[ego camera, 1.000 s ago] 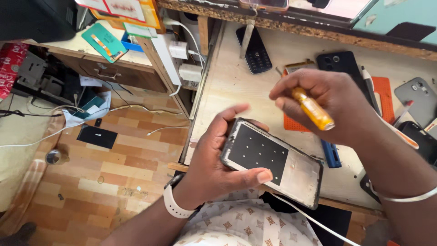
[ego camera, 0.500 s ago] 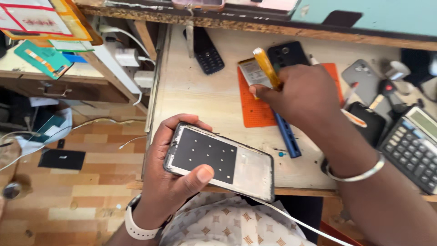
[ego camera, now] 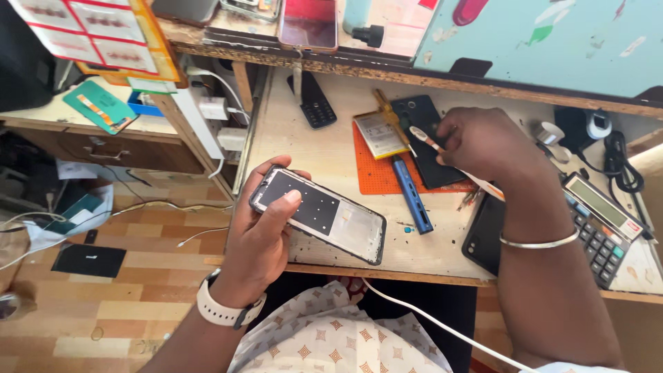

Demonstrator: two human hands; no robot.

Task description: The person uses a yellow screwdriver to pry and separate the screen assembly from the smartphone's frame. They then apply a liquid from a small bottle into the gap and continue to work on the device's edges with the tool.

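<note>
While the left hand (ego camera: pixel 259 238) grips the opened phone frame (ego camera: pixel 318 213) over the bench edge, the right hand (ego camera: pixel 483 141) pinches a toothbrush (ego camera: pixel 442 150).
For control, the brush should stay low above the orange mat (ego camera: pixel 373 173).

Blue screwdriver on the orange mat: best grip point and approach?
Grip the blue screwdriver mid-handle, from above, fingers across its long sides. It lies flat, partly on the orange mat, both sides clear; the right hand is nearest.
</note>
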